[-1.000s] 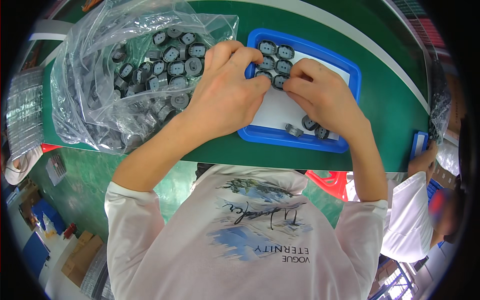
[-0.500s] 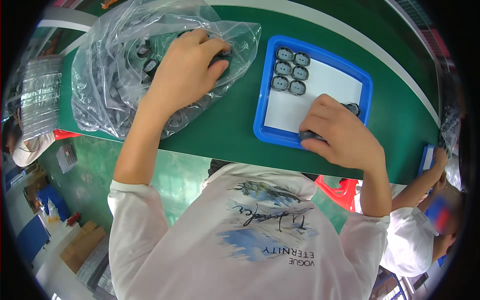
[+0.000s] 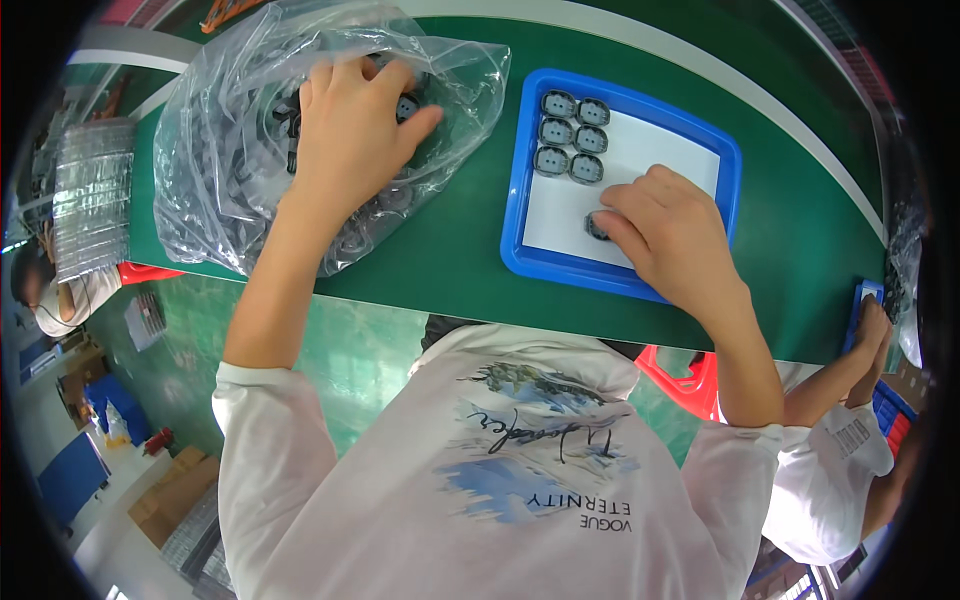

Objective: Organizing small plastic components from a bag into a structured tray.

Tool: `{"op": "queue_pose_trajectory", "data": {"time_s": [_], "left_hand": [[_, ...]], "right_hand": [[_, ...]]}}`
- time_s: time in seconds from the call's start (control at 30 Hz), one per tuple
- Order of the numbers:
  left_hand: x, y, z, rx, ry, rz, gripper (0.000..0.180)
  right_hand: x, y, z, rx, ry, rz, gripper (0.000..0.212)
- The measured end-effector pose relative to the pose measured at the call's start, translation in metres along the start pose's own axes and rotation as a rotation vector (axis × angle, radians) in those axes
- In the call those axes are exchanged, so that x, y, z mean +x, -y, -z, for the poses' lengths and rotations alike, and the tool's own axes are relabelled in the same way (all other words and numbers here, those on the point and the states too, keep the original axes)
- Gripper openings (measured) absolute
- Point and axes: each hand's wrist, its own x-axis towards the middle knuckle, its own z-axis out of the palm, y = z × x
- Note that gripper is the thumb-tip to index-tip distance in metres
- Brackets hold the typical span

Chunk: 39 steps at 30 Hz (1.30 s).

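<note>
My left hand (image 3: 360,130) reaches into a clear plastic bag (image 3: 215,190) of dark grey plastic connector housings. Its thumb is spread from the fingers; the fingertips lie among the parts, near a housing (image 3: 405,107), and nothing shows gripped. My right hand (image 3: 675,230) is over the blue tray (image 3: 512,225), with thumb and fingers closed on a dark connector housing (image 3: 596,227) low above or on the white sheet (image 3: 555,225). Several connector housings (image 3: 572,135) stand in two columns at the tray's upper left. The right palm hides part of the sheet.
The bag and tray lie on a green table (image 3: 440,225). Stacked clear plastic trays (image 3: 93,200) stand at its left end. A red stool (image 3: 690,380) is below the front edge. At the right, a co-worker's arm (image 3: 850,365) reaches to another blue tray (image 3: 862,300).
My left hand has shifted left in the bag and its thumb has spread. My right hand has moved up in the tray; the connector housing at its fingertips is now nearer the rows.
</note>
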Motion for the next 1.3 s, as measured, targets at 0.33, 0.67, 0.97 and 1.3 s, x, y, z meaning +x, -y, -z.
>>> {"op": "queue_pose_trajectory", "data": {"time_s": [0.33,0.67,0.97,1.3], "left_hand": [[-0.015,0.013,0.008,0.019,-0.039,0.105,0.034],[-0.002,0.031,0.007,-0.107,0.104,0.072,0.024],[-0.001,0.025,0.004,-0.041,0.071,0.168,0.025],[-0.018,-0.039,0.041,-0.456,0.017,-0.106,0.027]], "right_hand": [[0.001,0.009,0.006,-0.015,0.072,0.068,0.025],[-0.002,0.013,0.004,-0.015,0.094,-0.14,0.027],[-0.007,0.009,0.003,0.086,0.03,0.023,0.018],[-0.009,0.004,0.001,0.102,-0.012,-0.007,0.014]]}}
